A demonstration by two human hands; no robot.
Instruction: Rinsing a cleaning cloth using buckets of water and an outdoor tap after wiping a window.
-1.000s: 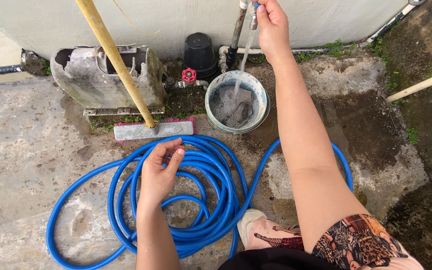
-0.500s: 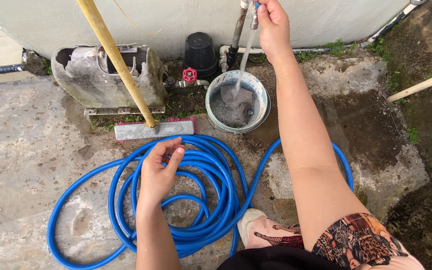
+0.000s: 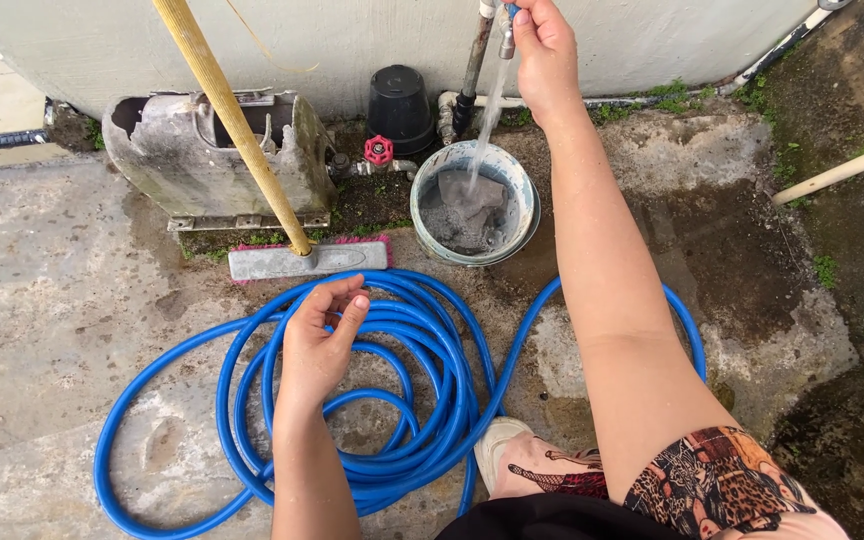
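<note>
My right grip [image 3: 544,45] sits at the tap [image 3: 505,30] at the top of the frame, directly above the bucket [image 3: 476,203] on the ground. My left grip [image 3: 320,340] hangs over the coiled hose [image 3: 392,400] in the lower centre. The broom head [image 3: 307,261] lies between hose and wall, left of the bucket. A valve [image 3: 378,150] stands behind the bucket's left edge.

Person filling a bucket [image 3: 525,190] at an outdoor tap [image 3: 505,30].
Right hand [image 3: 546,48] grips the tap at twelve o'clock; left hand [image 3: 320,340] hovers, loosely curled, over a coiled blue hose [image 3: 422,400].
</note>
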